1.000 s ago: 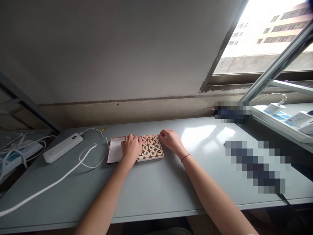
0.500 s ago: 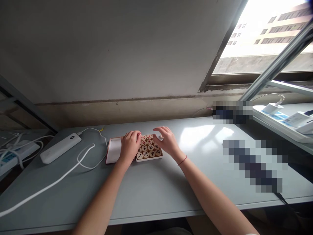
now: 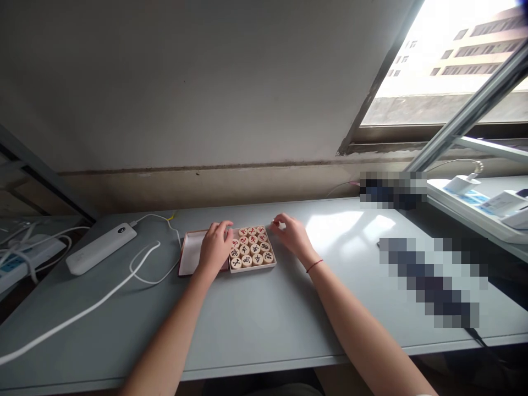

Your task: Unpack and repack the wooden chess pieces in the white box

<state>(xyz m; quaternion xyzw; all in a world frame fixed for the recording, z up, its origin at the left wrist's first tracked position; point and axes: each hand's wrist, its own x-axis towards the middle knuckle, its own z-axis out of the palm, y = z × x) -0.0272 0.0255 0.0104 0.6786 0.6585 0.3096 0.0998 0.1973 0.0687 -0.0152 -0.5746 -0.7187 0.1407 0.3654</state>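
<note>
A shallow box (image 3: 252, 269) in front of me holds rows of round wooden Chinese chess pieces (image 3: 245, 249) marked with red and black characters. Its back left corner is partly hidden by my left hand. The box's lid (image 3: 192, 253) lies to the left with its pale inside up. My left hand (image 3: 215, 246) hovers over the seam between lid and box, fingers apart, holding nothing I can see. Just right of the box, my right hand (image 3: 290, 234) pinches a Chinese chess piece (image 3: 272, 221), mostly covered by the fingers.
On the left are a white power bank (image 3: 103, 248) with a cable and a thick white cord (image 3: 94, 308) across the desk (image 3: 256, 324). Blurred-out items lie at the right. A metal frame (image 3: 466, 104) and a shelf with a power strip (image 3: 474, 192) stand by the window.
My right hand has shifted slightly right, its fingers closing on the loose piece. My left hand has drawn left and its fingers have spread, uncovering more pieces.
</note>
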